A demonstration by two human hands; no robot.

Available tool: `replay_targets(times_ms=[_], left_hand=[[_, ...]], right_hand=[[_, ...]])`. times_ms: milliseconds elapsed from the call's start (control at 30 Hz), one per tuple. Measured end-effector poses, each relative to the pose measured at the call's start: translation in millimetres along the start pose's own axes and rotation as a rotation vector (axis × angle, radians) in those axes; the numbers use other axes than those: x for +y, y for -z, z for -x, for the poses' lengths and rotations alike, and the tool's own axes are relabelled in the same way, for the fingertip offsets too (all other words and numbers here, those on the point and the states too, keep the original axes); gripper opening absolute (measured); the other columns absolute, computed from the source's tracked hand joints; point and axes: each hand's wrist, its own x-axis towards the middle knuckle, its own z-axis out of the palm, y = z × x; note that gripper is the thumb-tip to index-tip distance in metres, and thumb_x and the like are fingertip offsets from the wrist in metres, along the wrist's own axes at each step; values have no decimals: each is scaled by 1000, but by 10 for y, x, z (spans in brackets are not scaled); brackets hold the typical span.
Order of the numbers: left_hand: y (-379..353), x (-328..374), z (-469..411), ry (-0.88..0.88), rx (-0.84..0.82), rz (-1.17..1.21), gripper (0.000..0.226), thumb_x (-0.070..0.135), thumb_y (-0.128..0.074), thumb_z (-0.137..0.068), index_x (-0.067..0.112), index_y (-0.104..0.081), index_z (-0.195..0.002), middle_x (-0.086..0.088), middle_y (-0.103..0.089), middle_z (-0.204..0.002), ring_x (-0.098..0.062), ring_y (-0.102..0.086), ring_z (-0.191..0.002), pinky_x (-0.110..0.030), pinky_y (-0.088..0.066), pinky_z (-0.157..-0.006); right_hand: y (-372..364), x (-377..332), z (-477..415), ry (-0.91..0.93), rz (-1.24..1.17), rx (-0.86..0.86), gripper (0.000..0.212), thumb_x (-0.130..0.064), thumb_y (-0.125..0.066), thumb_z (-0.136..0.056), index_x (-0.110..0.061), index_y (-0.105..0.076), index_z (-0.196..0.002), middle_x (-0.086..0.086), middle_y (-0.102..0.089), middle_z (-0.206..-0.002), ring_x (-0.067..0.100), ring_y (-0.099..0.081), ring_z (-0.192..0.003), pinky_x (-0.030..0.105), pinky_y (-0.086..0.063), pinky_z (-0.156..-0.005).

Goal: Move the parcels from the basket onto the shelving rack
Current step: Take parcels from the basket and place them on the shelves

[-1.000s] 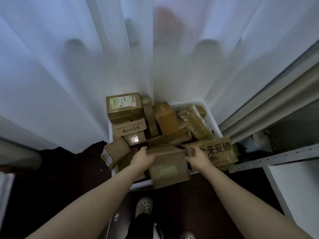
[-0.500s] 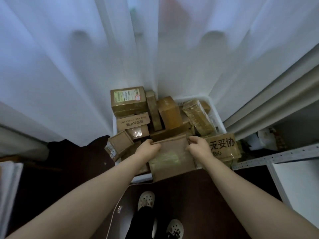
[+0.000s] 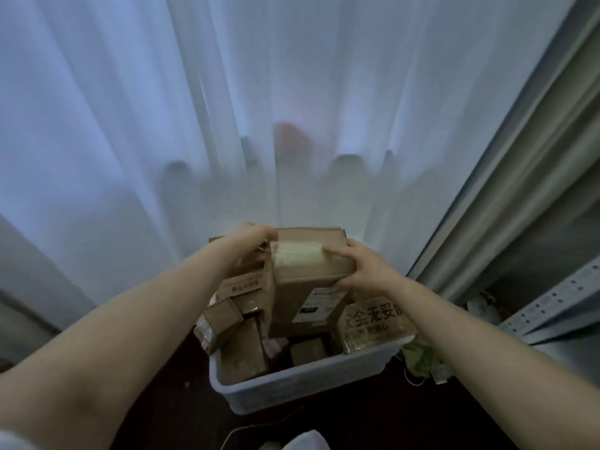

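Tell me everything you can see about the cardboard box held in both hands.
The cardboard box is brown and oblong, with a pale yellowish tape strip across its upper end. It is held tilted over the white basket, its lower end down near the load inside. The left hand grips its far left corner; the right hand grips its right side.

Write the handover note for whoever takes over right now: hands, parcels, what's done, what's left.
Left hand: grips the held parcel at its far left edge.
Right hand: grips its right side.
Held parcel: up over the white basket, not yet on the shelving rack to the right.
Done: one parcel picked up.
Left: set it on the rack, then take the others that lie in the basket, among them the parcel with large print.
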Motion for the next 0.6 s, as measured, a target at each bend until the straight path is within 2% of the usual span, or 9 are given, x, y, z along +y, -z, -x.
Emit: replay_targets(times_ms=[100, 167, 200, 267, 333, 400, 467, 533, 600], left_hand=[[51, 234, 137, -155, -30, -100, 30, 38, -54, -85, 14, -60, -102, -9, -54, -120, -25, -49, -104, -38, -40, -92], [95, 351, 234, -205, -104, -107, 67, 63, -58, -71, 21, -56, -123, -4, -41, -142, -27, -33, -131, -44, -24, -108], [102, 408, 283, -219, -185, -93, 90, 74, -62, -58, 26, -51, -133, -1, -35, -148, -27, -27, -136, -47, -16, -113], [103, 507, 353, -266, -344, -72, 120, 82, -73, -33, 31, -44, -138, 4, -41, -143, -21, -36, -130, -46, -13, -112], [98, 588, 389, -286, -410, -90, 133, 70, -84, -23, 30, -36, -140, 5, -48, -134, -16, -44, -121, -45, -20, -109], [72, 648, 420, -298, -418, -121, 132, 58, -91, -25, 29, -35, -141, 2, -49, -135, -20, -46, -124, -51, -35, -105], [76, 693, 436, -326, -420, -59, 119, 54, -92, -25, 27, -47, -132, 1, -57, -126, -19, -53, -118, -47, -47, -94], [109, 738, 470, -328, -394, 36, 105, 54, -90, -27, 25, -56, -122, -3, -60, -123, -22, -55, -116, -50, -48, -95], [184, 766, 485, -332, -365, 143, 96, 53, -89, -30, 23, -58, -116, -9, -58, -123, -28, -56, -116, -53, -48, -96]], right_hand=[[172, -50, 125, 4, -284, 153, 69, -7, -82, -69, -17, -56, -133, -7, -49, -127, 17, -48, -122, 22, -39, -101], [322, -127, 193, 4, -497, 250, 60, -2, -79, -71, -13, -59, -127, -5, -60, -114, 10, -58, -103, 16, -48, -88], [394, -172, 215, 11, -586, 297, 56, 1, -77, -73, -12, -60, -125, -4, -64, -104, 7, -61, -93, 12, -50, -80], [529, -246, 231, 28, -687, 371, 50, 2, -76, -73, -9, -63, -120, -2, -68, -92, 9, -64, -84, 14, -55, -74], [656, -294, 242, 43, -699, 404, 46, 2, -76, -72, -7, -66, -117, 1, -69, -90, 14, -66, -84, 22, -57, -80], [764, -357, 265, 69, -677, 426, 44, 1, -77, -72, -7, -67, -115, 2, -69, -90, 17, -65, -87, 27, -56, -85], [880, -425, 296, 94, -711, 474, 49, -1, -77, -73, -11, -63, -119, 3, -68, -94, 19, -65, -93, 32, -54, -90], [988, -436, 324, 102, -897, 474, 67, -9, -78, -73, -15, -50, -133, 6, -68, -101, 21, -66, -98, 36, -51, -95], [1055, -344, 358, 51, -1037, 395, 98, -29, -87, -61, -20, -35, -144, 8, -65, -116, 24, -61, -111, 42, -45, -103]])
